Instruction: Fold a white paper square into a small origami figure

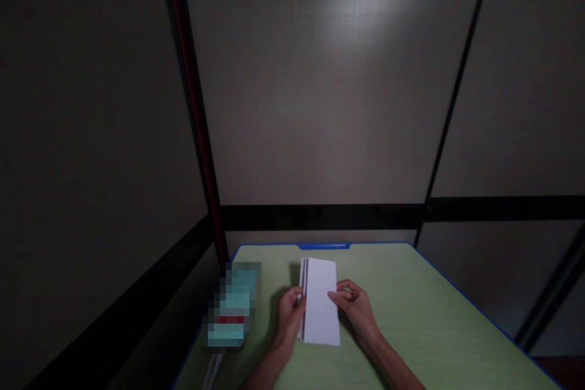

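Note:
A folded sheet of white paper point(322, 311) is held up over the green table, its long side pointing away from me. Several narrow layers show along its left edge, like pleats. My left hand point(290, 312) pinches those layers at the left side, with the thumb in front. At the right edge, my right hand point(354, 303) grips the paper between thumb and fingers. The wide front panel hides whatever is behind it.
The light green table point(439, 329) has a blue rim and a blue handle point(324, 246) at its far edge. A pixelated phone-like device point(234, 301) lies at the left, with a white cable point(212, 372) running from it toward me. Grey panelled walls point(320, 103) stand behind and at the left.

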Demonstrator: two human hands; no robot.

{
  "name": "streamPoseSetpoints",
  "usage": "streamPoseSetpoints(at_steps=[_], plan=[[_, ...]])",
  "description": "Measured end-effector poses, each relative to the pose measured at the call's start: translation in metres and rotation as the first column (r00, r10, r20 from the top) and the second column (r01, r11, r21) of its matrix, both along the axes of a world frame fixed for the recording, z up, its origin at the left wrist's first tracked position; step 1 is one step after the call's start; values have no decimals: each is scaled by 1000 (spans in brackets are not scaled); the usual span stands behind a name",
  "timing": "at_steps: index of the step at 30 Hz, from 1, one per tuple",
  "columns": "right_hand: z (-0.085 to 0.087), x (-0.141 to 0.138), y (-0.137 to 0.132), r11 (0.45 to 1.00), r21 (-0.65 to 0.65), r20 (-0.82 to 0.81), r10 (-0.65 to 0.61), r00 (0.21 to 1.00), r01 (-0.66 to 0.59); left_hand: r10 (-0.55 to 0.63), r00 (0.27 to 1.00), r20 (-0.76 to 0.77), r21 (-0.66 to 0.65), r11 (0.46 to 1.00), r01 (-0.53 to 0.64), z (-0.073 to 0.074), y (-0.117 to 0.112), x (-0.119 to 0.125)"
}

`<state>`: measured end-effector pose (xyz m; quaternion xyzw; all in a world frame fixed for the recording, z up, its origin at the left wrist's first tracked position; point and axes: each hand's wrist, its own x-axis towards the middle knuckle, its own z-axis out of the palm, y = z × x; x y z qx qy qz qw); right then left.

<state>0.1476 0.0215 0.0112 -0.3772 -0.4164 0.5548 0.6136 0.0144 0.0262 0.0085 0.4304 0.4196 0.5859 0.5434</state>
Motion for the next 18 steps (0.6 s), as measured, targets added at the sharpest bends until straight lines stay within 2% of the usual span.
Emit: streamPoseSetpoints(at_steps=[10, 14, 18], plan=[[-7, 5, 7, 992, -5, 2, -125, 992, 125, 109, 987, -119, 41, 994, -105, -5, 3, -1], [-7, 5, 7, 987, -3, -13, -160, 987, 160, 149, 962, -230, 20, 989, -149, -1, 18, -4], [-4, 4, 5, 985, -7, -27, -175, 984, 175, 236, 882, -408, 53, 971, -235, 7, 40, -17]])
